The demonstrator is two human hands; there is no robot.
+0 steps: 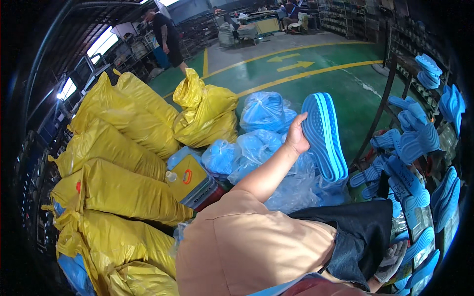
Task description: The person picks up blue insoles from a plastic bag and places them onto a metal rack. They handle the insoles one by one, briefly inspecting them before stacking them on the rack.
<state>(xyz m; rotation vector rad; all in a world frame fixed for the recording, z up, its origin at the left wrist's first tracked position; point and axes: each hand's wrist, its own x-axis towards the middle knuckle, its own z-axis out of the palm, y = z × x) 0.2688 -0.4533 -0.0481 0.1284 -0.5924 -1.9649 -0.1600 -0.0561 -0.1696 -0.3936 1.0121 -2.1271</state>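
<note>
My left hand point(297, 134), bare, is raised out in front and closed on the edge of a pair of blue shoe soles point(324, 138). The two soles lie face to side, overlapping and nearly upright, with small bumps at the top and wavy grooves along the rim. Low at the right, my right hand point(391, 260) wears a light-coloured work glove with its fingers stretched out. It is beside a blue sole point(419, 245) on the rack; whether they touch, I cannot tell.
Full yellow sacks point(133, 192) are piled at the left. Clear plastic bags of blue pieces point(266, 112) lie ahead, near a yellow-topped jerrycan point(190, 178). A rack holding several blue soles point(417, 140) stands at the right. A person point(167, 39) is farther off on the green floor.
</note>
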